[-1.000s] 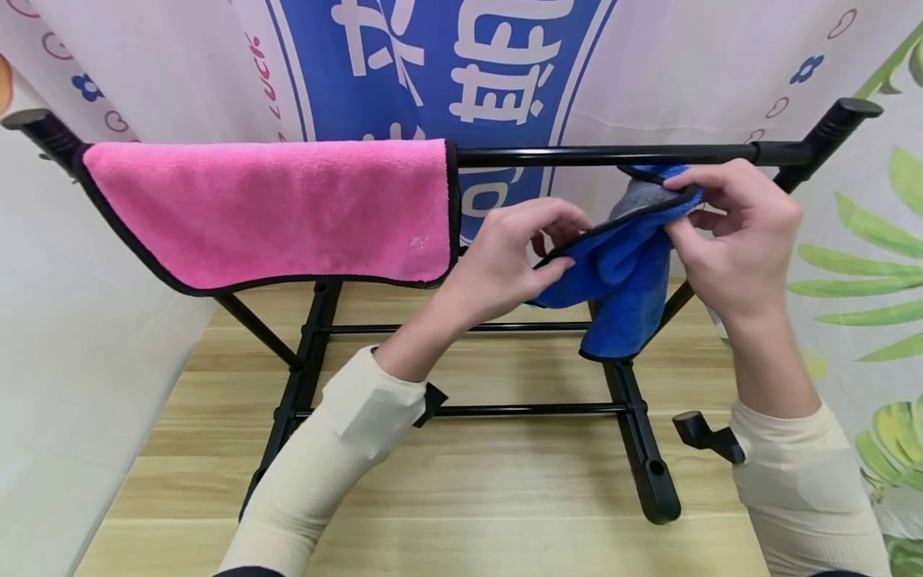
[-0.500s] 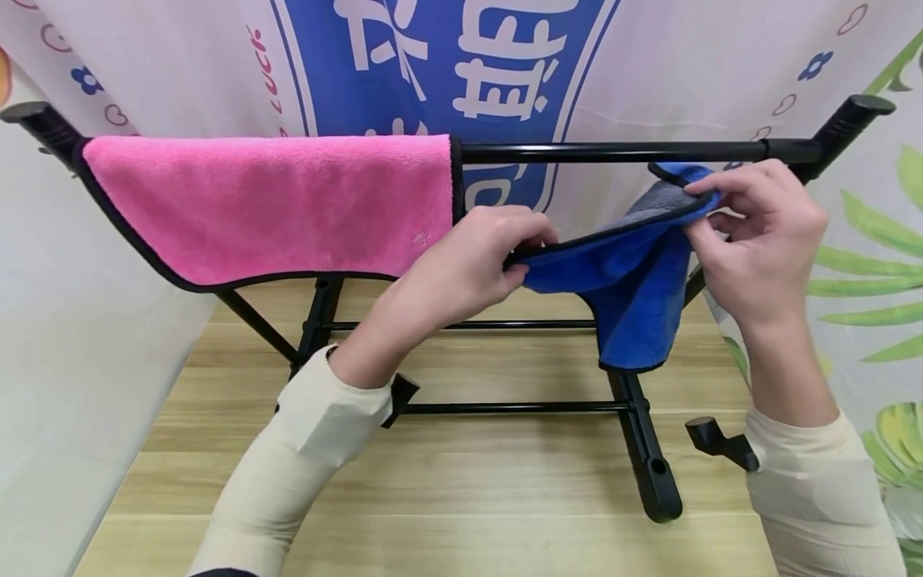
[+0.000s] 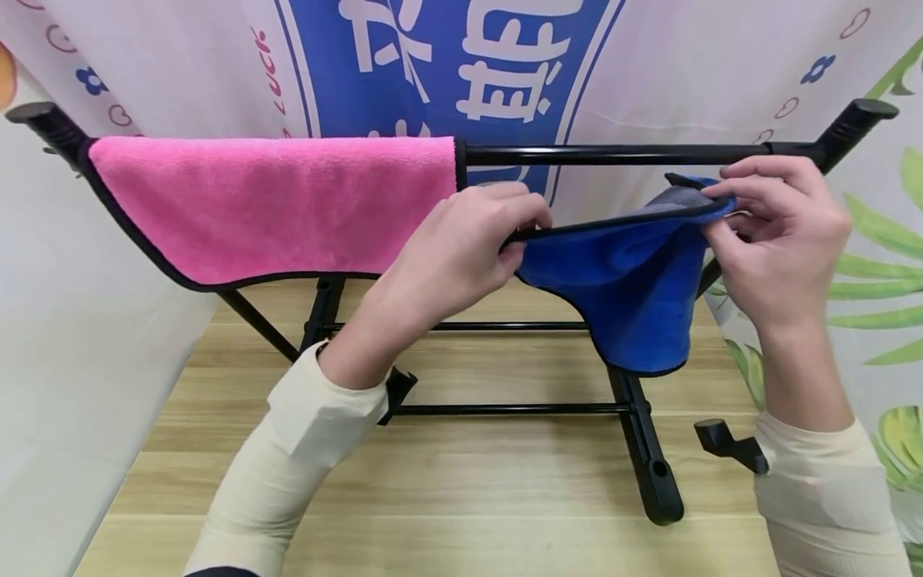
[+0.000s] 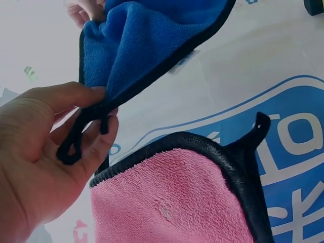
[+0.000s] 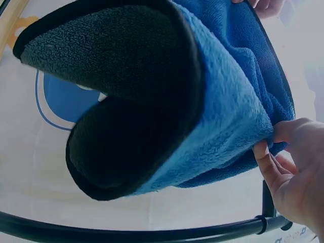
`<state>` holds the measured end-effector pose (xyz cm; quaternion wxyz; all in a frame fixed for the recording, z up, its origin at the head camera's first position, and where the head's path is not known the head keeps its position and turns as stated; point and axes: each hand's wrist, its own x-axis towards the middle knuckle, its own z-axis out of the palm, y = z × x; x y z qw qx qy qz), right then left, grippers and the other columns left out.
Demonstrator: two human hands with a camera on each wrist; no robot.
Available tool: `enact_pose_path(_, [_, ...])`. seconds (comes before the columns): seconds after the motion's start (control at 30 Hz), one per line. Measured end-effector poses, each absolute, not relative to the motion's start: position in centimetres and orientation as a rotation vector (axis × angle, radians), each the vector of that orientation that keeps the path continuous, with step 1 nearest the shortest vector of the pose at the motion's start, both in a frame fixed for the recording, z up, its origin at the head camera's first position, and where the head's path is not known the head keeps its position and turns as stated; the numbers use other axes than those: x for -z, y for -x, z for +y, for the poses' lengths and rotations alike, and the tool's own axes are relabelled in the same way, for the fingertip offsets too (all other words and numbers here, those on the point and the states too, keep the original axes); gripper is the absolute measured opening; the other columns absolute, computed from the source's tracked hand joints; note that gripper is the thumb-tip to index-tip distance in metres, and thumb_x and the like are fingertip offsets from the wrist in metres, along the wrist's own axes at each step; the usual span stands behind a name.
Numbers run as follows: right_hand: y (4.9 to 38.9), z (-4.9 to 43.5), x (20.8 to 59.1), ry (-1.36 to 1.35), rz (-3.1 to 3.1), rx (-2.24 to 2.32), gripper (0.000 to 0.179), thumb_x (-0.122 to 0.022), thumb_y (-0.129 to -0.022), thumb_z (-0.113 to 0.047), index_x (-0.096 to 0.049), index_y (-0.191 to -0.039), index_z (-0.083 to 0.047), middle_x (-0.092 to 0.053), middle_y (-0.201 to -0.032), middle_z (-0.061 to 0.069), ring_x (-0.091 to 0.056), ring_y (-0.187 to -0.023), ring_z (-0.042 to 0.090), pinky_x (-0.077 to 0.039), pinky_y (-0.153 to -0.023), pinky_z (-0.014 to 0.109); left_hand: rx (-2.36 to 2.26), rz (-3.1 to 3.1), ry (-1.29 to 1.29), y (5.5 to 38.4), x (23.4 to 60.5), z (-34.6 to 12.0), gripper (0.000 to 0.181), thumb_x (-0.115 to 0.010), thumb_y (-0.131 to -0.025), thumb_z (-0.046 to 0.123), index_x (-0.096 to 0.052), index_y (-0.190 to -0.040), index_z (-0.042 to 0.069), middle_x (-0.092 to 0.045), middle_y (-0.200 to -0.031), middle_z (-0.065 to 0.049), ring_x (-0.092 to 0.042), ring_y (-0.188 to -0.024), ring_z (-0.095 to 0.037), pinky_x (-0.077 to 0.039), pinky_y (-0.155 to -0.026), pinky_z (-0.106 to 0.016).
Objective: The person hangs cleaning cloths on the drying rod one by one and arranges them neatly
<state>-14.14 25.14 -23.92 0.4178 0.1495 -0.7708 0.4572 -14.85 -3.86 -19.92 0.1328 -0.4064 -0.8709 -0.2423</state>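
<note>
A blue towel (image 3: 620, 280) with a grey reverse side and black edging is stretched between both hands, in front of and below the rack's top bar. My left hand (image 3: 472, 240) pinches its left corner, where a black loop (image 4: 71, 144) hangs in the left wrist view. With thumb and fingers my right hand (image 3: 782, 232) pinches the edge farther right; in the right wrist view a folded flap shows the towel's dark grey side (image 5: 116, 55). Draped over the top bar's left half, a pink towel (image 3: 274, 212) with black edging is partly covered by my left hand.
The black rack's top bar (image 3: 613, 155) runs across, with upright end posts (image 3: 854, 128) at both sides. Its feet (image 3: 645, 457) and lower crossbars (image 3: 512, 409) stand on a wooden tabletop (image 3: 469, 513). Behind hangs a printed curtain (image 3: 649, 72).
My left hand has moved left and slightly up, and my right hand has shifted right. The blue towel is spread wider between them, its top edge straighter. The pink towel stays in place.
</note>
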Motion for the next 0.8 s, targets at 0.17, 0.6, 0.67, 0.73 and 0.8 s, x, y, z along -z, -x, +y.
enact_pose_path(0.17, [14.1, 25.9, 23.6, -0.439, -1.963, -1.128, 0.012, -0.065, -0.087, 0.013, -0.073, -0.094, 0.018, -0.074, -0.096, -0.008, -0.07, -0.076, 0.003, -0.055, -0.071, 0.01, 0.759, -2.397, 1.165, 15.1, 19.6, -3.7, 0.021, -0.063, -0.093, -0.009, -0.074, -0.109, 0.001, -0.071, -0.106, -0.01, -0.065, -0.097, -0.021, -0.055, -0.09, -0.026])
enact_pose_path(0.6, [14.0, 26.7, 23.5, -0.399, -1.938, -1.206, 0.02, -0.057, -0.094, 0.009, -0.073, -0.103, 0.017, -0.076, -0.094, -0.005, -0.069, -0.067, 0.004, -0.056, -0.066, 0.012, 0.849, -2.243, 1.102, 15.9, 19.4, -3.2, 0.017, -0.065, -0.095, -0.008, -0.074, -0.109, -0.002, -0.073, -0.108, -0.012, -0.068, -0.104, -0.022, -0.051, -0.098, -0.022])
enact_pose_path(0.67, [14.1, 26.7, 23.6, -0.382, -1.903, -1.224, 0.019, -0.058, -0.095, 0.008, -0.073, -0.104, 0.017, -0.076, -0.093, -0.002, -0.069, -0.066, 0.005, -0.056, -0.065, 0.013, 0.864, -2.241, 1.087, 15.9, 19.4, -3.2, 0.016, -0.065, -0.096, -0.007, -0.074, -0.109, -0.002, -0.073, -0.109, -0.012, -0.068, -0.106, -0.021, -0.051, -0.099, -0.021])
enact_pose_path(0.73, [14.2, 26.6, 23.6, -0.345, -1.884, -1.217, 0.018, -0.059, -0.094, 0.008, -0.074, -0.103, 0.014, -0.076, -0.092, -0.003, -0.069, -0.066, 0.004, -0.056, -0.064, 0.013, 0.872, -2.233, 1.075, 16.0, 19.4, -3.2, 0.015, -0.066, -0.096, -0.006, -0.074, -0.108, -0.002, -0.074, -0.109, -0.012, -0.069, -0.107, -0.021, -0.05, -0.1, -0.02])
enact_pose_path(0.8, [14.3, 26.6, 23.6, -0.308, -1.863, -1.22, 0.017, -0.06, -0.093, 0.007, -0.075, -0.101, 0.009, -0.075, -0.09, -0.004, -0.069, -0.065, 0.004, -0.055, -0.062, 0.012, 0.876, -2.218, 1.073, 16.1, 19.3, -3.2, 0.014, -0.066, -0.096, -0.006, -0.074, -0.107, -0.002, -0.074, -0.108, -0.012, -0.068, -0.107, -0.021, -0.05, -0.099, -0.02])
